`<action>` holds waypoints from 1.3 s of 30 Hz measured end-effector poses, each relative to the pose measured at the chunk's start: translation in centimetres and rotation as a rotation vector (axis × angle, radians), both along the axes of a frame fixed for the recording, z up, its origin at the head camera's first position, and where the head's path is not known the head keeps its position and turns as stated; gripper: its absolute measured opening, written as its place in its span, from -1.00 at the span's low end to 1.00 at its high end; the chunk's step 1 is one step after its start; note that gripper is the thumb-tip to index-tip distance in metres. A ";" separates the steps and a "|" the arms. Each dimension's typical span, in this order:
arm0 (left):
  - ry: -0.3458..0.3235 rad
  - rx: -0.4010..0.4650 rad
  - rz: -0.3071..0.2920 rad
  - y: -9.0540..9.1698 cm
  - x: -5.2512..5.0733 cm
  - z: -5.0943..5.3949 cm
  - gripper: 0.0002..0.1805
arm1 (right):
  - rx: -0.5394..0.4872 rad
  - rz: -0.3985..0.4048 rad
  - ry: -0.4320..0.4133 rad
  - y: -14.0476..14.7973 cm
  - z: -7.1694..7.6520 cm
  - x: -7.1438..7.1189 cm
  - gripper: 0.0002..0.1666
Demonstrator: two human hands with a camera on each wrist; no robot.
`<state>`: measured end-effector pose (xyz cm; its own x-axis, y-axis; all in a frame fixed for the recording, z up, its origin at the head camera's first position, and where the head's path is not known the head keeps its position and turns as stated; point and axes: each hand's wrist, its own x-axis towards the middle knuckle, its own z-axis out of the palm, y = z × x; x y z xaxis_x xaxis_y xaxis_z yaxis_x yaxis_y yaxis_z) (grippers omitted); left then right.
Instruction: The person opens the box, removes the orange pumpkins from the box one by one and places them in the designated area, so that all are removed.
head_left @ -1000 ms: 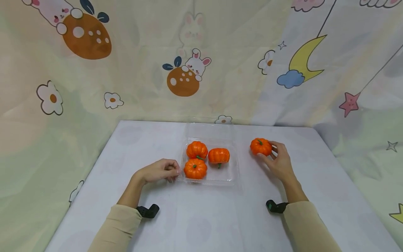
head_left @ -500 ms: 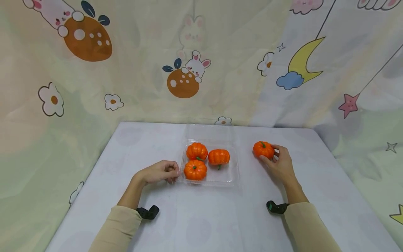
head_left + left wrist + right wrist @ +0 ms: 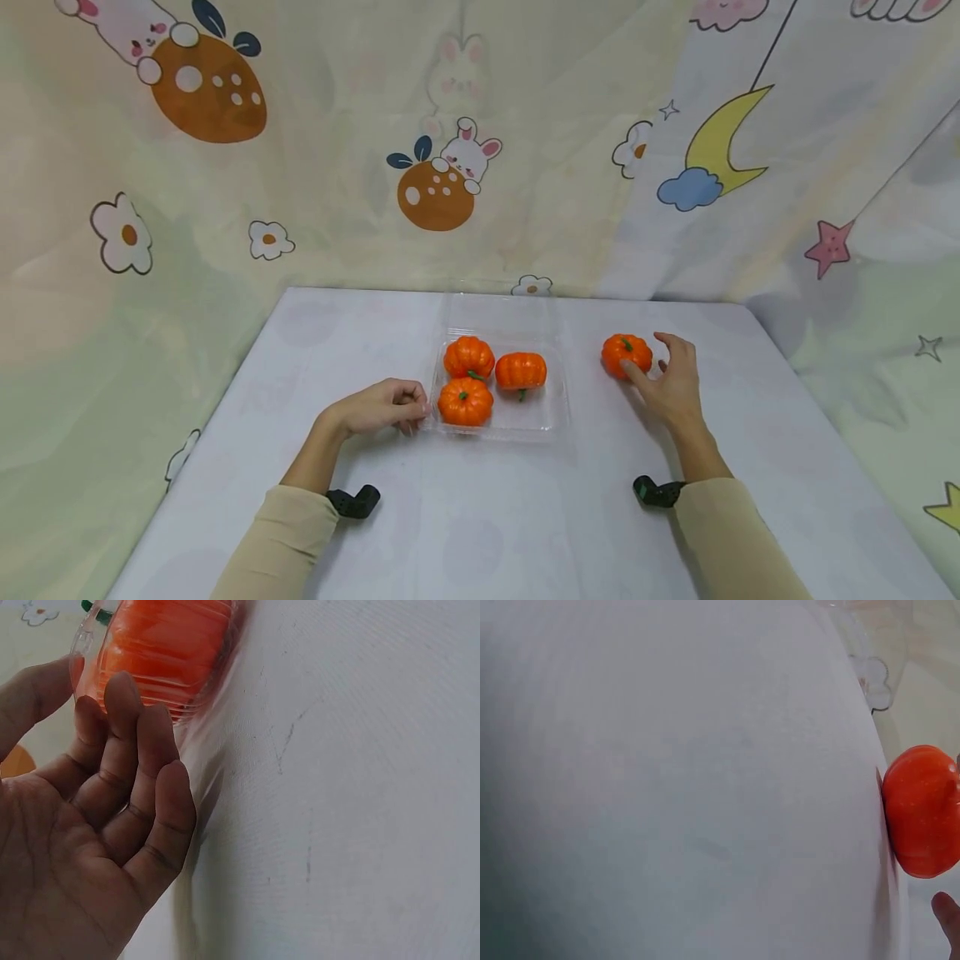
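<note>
White table [image 3: 480, 517], clear container [image 3: 542, 422] on it. Left hand [image 3: 384, 407], fingers curled, pinches container's left rim. Right hand [image 3: 673, 387] loosely spread, grips nothing, thumb at lone pumpkin [image 3: 621, 352] right of container. Three pumpkins [image 3: 466, 403] inside container.

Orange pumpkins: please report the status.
Left hand holds edge of clear box. Right hand beside lone pumpkin, not gripping. Three pumpkins inside. No obstacle visible.

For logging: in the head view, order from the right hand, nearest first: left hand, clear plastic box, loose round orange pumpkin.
1. Loose round orange pumpkin, beside the right hand.
2. Clear plastic box, farther left.
3. Left hand, box's left side.
</note>
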<state>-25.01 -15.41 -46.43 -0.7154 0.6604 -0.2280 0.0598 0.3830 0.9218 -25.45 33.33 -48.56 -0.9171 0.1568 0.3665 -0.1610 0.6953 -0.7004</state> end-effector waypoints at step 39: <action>0.020 -0.003 -0.009 0.0 -0.1 0.2 -0.78 | 0.189 0.525 0.128 -10.2 4.6 0.9 -0.55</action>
